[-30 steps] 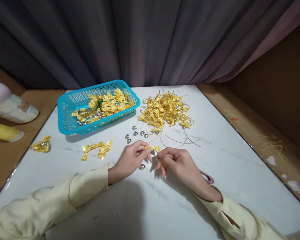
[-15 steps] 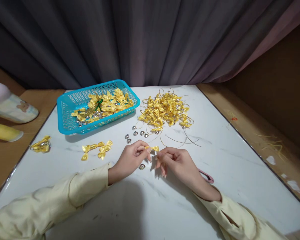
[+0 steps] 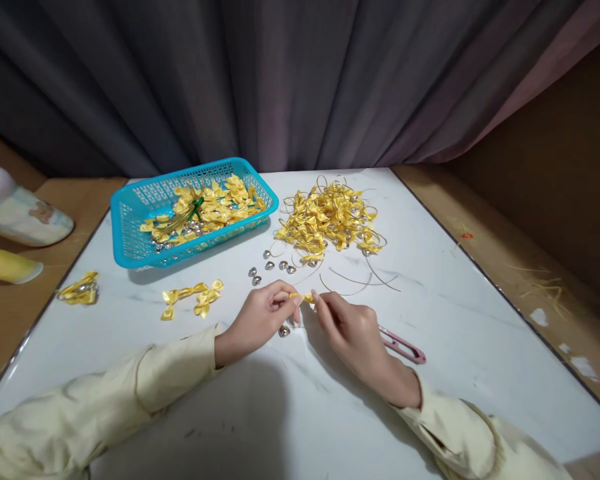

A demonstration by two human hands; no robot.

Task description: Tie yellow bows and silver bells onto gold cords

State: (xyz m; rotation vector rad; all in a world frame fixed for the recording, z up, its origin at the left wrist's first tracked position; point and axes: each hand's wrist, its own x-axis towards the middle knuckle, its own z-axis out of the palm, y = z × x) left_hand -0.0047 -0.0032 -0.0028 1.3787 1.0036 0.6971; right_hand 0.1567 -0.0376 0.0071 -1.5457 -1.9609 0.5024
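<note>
At the centre of the frame, the left hand [image 3: 260, 315] pinches a small yellow bow [image 3: 307, 298] between its fingers, above the white table [image 3: 220, 427], and the right hand's [image 3: 357, 340] fingers, drawn narrow, seem to pinch its right end, though the tips are partly hidden. A silvery bell [image 3: 284, 331] lies just below the left fingertips; a blue basket [image 3: 120, 230] of yellow bows fills the upper left.

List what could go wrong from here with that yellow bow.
The yellow bow might slip, as the left hand and right hand pinch it only by the fingertips. The silver charm just below the left fingers could get knocked away. The pink tool, partly hidden by the right hand, might be bumped.
</note>
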